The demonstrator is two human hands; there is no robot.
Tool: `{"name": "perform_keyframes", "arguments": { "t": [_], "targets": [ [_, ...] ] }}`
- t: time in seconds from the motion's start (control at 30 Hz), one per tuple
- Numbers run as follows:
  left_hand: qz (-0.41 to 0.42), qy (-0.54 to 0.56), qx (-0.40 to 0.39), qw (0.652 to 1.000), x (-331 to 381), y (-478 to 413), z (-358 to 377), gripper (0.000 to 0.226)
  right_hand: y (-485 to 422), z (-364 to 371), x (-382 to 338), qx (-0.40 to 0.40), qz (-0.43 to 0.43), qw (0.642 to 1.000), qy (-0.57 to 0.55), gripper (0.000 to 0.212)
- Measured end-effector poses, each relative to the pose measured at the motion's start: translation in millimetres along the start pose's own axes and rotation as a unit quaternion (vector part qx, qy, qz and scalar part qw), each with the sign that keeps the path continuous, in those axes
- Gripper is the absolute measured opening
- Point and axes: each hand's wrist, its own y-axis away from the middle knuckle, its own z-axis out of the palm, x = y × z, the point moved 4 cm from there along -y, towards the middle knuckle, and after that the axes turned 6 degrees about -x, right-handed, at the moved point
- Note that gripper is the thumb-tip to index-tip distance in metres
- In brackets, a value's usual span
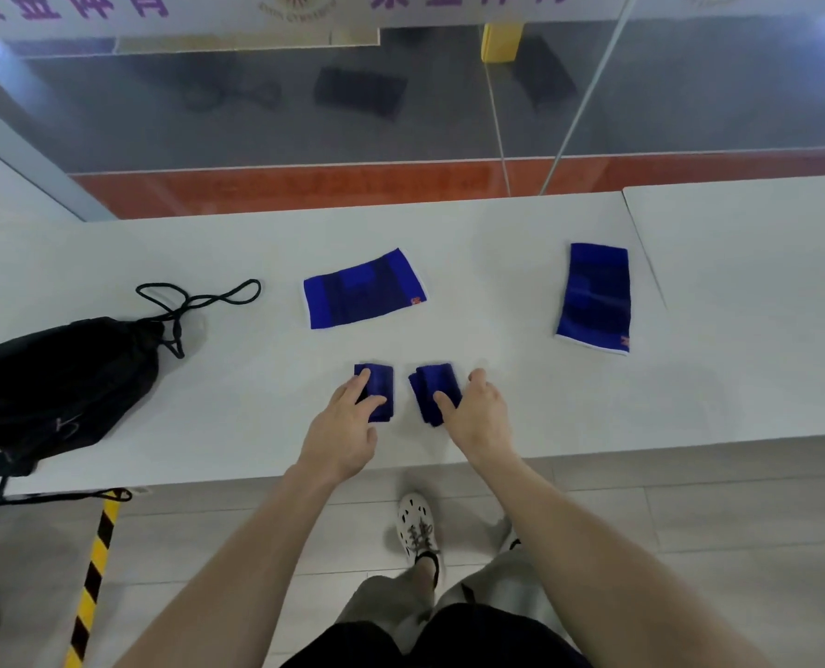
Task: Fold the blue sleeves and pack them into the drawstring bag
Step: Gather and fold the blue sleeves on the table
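Two small folded blue sleeves lie side by side near the front edge of the white table [256, 407]. My left hand [347, 426] rests with its fingers on the left folded sleeve [380, 385]. My right hand [473, 412] has its fingers on the right folded sleeve [432, 385]. Two larger blue sleeves lie flat and unfolded farther back: one in the middle [363, 289], one at the right [596, 296]. The black drawstring bag [58, 383] lies at the left end of the table, its cord [198, 296] looped out toward the middle.
A second white table [747, 282] butts against the right end. Behind the tables stands a glass wall with an orange strip at its base. Yellow and black hazard tape [94, 571] runs along the floor at the left. My feet stand under the front edge.
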Motion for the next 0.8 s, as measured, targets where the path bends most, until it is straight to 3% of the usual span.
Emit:
{"name": "perform_keyframes", "arguments": {
  "t": [0.2,0.43,0.57,0.8],
  "targets": [
    [-0.003,-0.038,-0.021,0.999,1,9,-3,0.057,-3,16,-25,-0.04,-0.026,0.998,0.036,0.038],
    [-0.011,-0.015,0.001,1.0,17,-4,-42,0.033,-3,-9,-13,-0.048,-0.08,0.976,0.194,0.029],
    [-0.006,-0.024,0.027,0.999,21,-40,-70,0.026,-15,-31,-13,-0.061,-0.098,0.957,0.266,0.032],
    [-0.009,-0.089,0.043,0.995,28,-138,-88,0.035,-21,-61,-10,-0.111,-0.052,0.95,0.288,0.039]
  ]
}}
